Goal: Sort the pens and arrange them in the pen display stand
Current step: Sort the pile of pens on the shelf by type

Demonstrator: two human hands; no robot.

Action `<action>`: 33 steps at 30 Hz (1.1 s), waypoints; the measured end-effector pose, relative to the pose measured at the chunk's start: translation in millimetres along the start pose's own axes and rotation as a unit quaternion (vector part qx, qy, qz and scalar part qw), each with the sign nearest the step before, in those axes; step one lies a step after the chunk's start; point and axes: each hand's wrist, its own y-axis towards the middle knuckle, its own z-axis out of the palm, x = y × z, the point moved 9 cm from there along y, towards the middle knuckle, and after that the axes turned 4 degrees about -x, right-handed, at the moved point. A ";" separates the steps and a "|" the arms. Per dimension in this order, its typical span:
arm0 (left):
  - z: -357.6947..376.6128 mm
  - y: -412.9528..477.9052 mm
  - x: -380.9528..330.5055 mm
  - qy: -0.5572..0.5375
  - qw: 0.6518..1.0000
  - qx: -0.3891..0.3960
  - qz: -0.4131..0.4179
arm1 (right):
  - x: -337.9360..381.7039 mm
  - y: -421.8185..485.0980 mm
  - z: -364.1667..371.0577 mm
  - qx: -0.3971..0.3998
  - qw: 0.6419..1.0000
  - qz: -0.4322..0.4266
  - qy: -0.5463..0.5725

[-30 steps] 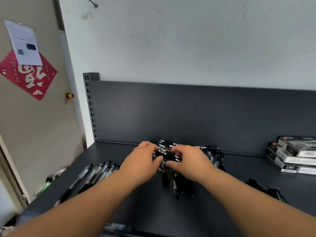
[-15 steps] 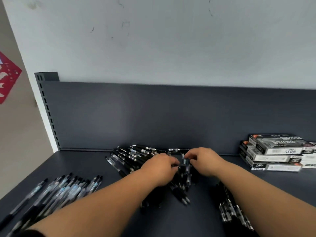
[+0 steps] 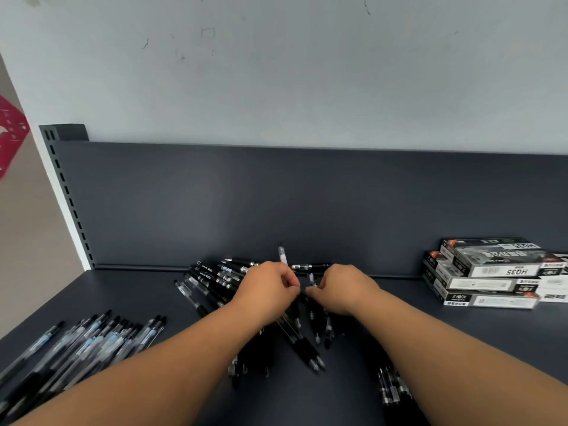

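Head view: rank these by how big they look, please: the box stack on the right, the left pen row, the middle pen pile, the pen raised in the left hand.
1-2. left pen row and middle pen pile: alike, so not ranked. The row is nearer the camera and the pile is partly covered.
3. box stack.
4. raised pen.

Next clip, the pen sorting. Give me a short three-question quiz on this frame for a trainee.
1. True or false: the stacked boxes sit at the left end of the shelf.
2. What does the left hand pinch? A) a clear pen pointing up; B) a box; C) nothing.
3. Fill in: the laid-out row of pens lies to the ___ of the central pile.
Key: 1 false; 2 A; 3 left.
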 end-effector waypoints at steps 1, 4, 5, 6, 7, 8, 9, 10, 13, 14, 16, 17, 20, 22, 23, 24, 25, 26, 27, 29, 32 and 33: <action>-2.6 -0.6 2.6 -0.017 1.000 -0.004 -0.006 | 2.6 1.4 1.5 0.005 1.000 0.005 0.004; -8.5 -3.1 8.9 -0.060 0.998 -0.020 -0.014 | 8.7 4.4 4.6 0.012 1.000 0.013 0.025; -9.7 -3.9 9.8 -0.074 0.997 -0.024 -0.014 | 9.3 5.0 6.1 0.014 0.999 0.017 0.037; -10.9 -4.5 10.7 -0.090 0.995 -0.027 -0.013 | 9.7 5.5 7.8 0.015 0.998 0.021 0.053; -11.8 -5.0 11.2 -0.109 0.993 -0.029 -0.013 | 9.9 6.0 8.8 0.013 0.997 0.025 0.072; -12.6 -5.8 11.5 -0.129 0.991 -0.029 -0.013 | 10.1 5.9 9.0 0.007 0.995 0.029 0.093; -13.7 -6.5 11.8 -0.145 0.989 -0.030 -0.012 | 10.3 5.3 7.5 -0.003 0.993 0.033 0.115; -14.9 -6.9 12.2 -0.153 0.988 -0.033 -0.011 | 10.3 4.3 5.1 -0.014 0.990 0.035 0.138; -20.6 -8.5 16.7 -0.150 0.987 -0.048 -0.014 | 13.5 -0.2 -3.5 -0.033 0.982 0.027 0.184; -22.5 -9.5 18.2 -0.146 0.988 -0.054 -0.017 | 14.7 -3.1 -5.8 -0.034 0.981 0.024 0.191; -24.9 -11.2 21.2 -0.141 0.988 -0.061 -0.026 | 16.7 -8.7 -11.6 -0.044 0.973 0.021 0.225; -25.9 -12.2 22.1 -0.139 0.988 -0.063 -0.030 | 17.7 -11.3 -15.7 -0.056 0.965 0.023 0.254; -28.3 -16.0 19.7 -0.143 0.987 -0.063 -0.023 | 23.8 -20.5 -27.9 -0.078 0.914 0.021 0.398; -30.3 -20.1 16.2 -0.159 0.985 -0.067 -0.014 | 31.4 -26.4 -29.6 -0.058 0.868 0.021 0.493; -31.1 -22.1 15.2 -0.172 0.982 -0.069 -0.012 | 35.2 -28.6 -28.4 -0.044 0.847 0.022 0.529; -32.0 -23.9 14.9 -0.183 0.981 -0.072 -0.011 | 39.0 -30.4 -26.3 -0.028 0.829 0.022 0.558; -31.9 -24.4 16.0 -0.189 0.979 -0.072 -0.014 | 42.9 -30.9 -23.9 -0.011 0.816 0.020 0.578; -31.9 -25.5 18.4 -0.201 0.977 -0.068 -0.021 | 47.2 -33.2 -22.1 0.006 0.809 0.018 0.588; -31.3 -26.3 21.1 -0.224 0.972 -0.061 -0.030 | 51.4 -35.6 -20.4 0.023 0.802 0.017 0.596; -30.1 -28.6 27.5 -0.266 0.962 -0.045 -0.050 | 57.6 -39.1 -18.4 0.050 0.786 0.016 0.616; -32.2 -31.5 35.7 -0.287 0.954 -0.048 -0.068 | 51.8 -37.0 -18.3 0.019 0.837 0.031 0.546; -32.1 -32.4 38.3 -0.295 0.951 -0.050 -0.075 | 45.9 -34.3 -20.7 -0.017 0.897 0.026 0.441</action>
